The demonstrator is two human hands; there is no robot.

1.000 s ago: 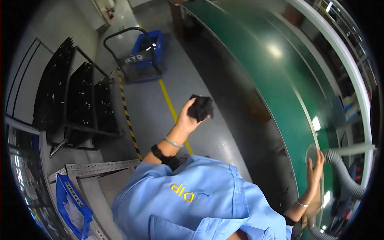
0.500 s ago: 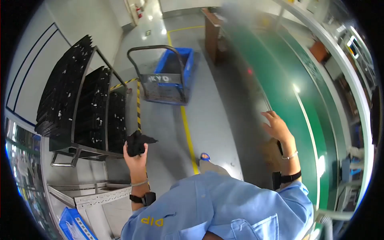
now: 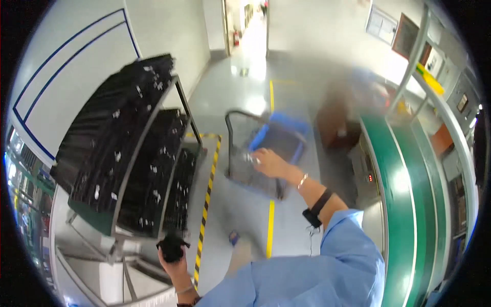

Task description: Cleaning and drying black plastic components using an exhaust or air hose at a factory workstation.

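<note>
My left hand [image 3: 175, 265] is closed around a crumpled black cloth-like bundle [image 3: 173, 246], just below the lower corner of a dark metal rack [image 3: 139, 179]. Whether the bundle is cloth or gloves, I cannot make out. My right hand [image 3: 268, 163] reaches out ahead of me, its fingers loosely bent and partly blurred, with nothing visible in them. Behind that hand in the picture is a platform trolley [image 3: 229, 140] with a dark push handle, carrying a blue bin [image 3: 289, 123]. I cannot tell whether the hand touches the trolley.
Stacked black trays or boards [image 3: 120, 133] fill the rack's tiers on the left. A green-topped workbench [image 3: 396, 204] runs along the right. Black-and-yellow tape [image 3: 208, 204] and a yellow line [image 3: 270, 225] mark the grey floor. A doorway [image 3: 248, 30] stands at the far end.
My right hand has swung from beside the green bench to in front of the trolley. The view has turned up and left; the rack looks nearer. My left hand still holds the bundle.
</note>
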